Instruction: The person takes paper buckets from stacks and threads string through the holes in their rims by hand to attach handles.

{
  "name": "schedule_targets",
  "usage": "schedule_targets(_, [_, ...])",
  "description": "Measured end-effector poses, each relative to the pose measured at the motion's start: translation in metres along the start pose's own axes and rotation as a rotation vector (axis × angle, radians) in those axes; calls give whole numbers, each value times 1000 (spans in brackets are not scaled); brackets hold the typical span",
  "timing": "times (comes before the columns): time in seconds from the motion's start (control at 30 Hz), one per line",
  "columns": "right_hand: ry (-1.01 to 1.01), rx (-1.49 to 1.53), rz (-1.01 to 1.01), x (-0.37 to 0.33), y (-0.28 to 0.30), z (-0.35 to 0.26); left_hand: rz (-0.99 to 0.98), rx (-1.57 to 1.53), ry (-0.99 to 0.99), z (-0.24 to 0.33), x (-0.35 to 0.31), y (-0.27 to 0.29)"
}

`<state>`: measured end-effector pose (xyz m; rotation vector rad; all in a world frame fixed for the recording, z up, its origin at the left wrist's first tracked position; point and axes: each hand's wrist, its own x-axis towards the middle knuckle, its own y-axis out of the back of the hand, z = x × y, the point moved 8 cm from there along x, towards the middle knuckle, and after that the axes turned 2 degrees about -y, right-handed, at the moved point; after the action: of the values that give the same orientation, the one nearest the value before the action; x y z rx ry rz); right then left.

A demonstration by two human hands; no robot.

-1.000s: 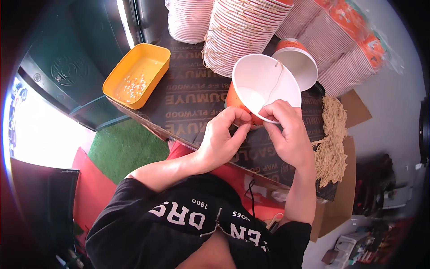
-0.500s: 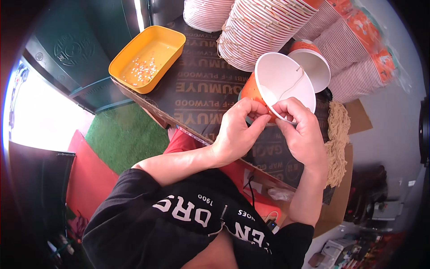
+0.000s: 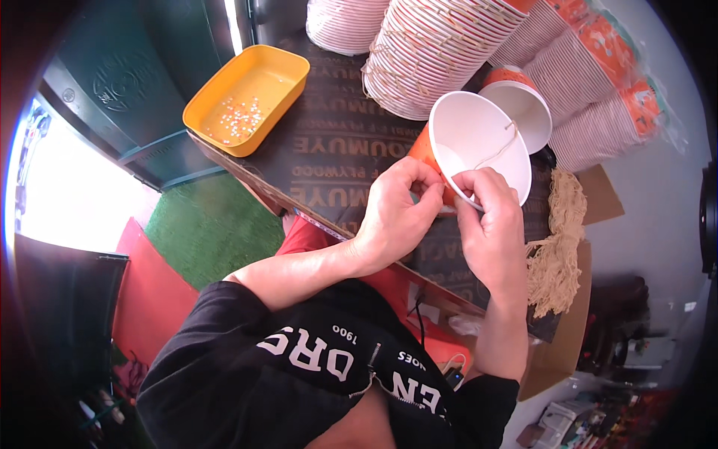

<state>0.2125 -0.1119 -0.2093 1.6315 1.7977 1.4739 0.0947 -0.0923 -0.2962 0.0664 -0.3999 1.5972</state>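
An orange paper bucket [image 3: 485, 138] with a white inside lies tilted on the table, its mouth facing me. A thin cord [image 3: 493, 153] runs across the inside, from the far wall toward my fingers. At the near rim, my right hand [image 3: 490, 224] is closed, its fingers inside the bucket and its thumb outside. My left hand [image 3: 400, 209] is closed in a pinch against the outer orange wall, just left of the rim. Whatever sits between its fingertips is too small or hidden to make out.
A yellow tray [image 3: 280, 93] with small beads stands at the left table edge. Tall stacks of paper buckets [image 3: 441, 56] rise behind, with another bucket [image 3: 523, 112] on its side and wrapped stacks [image 3: 598, 127] at right. A bundle of beige cords [image 3: 559, 247] hangs over the right edge.
The bucket has shifted slightly right. My left fingertips have drawn a little away from my right hand, and the right thumb sits lower. The bundle's lower end has swung left.
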Motion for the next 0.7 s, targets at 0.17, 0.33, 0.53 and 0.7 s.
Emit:
schedule_targets(0.17, [17, -77, 134, -8, 25, 6, 18, 295, -195, 34, 14, 45])
schedule_targets(0.33, [18, 268, 362, -35, 64, 24, 243, 810, -331, 93, 36, 143])
schedule_targets(0.53, [15, 556, 378, -51, 63, 34, 278, 1288, -157, 99, 65, 221])
schedule_targets(0.7, [5, 625, 394, -53, 64, 38, 134, 1333, -309, 103, 71, 199])
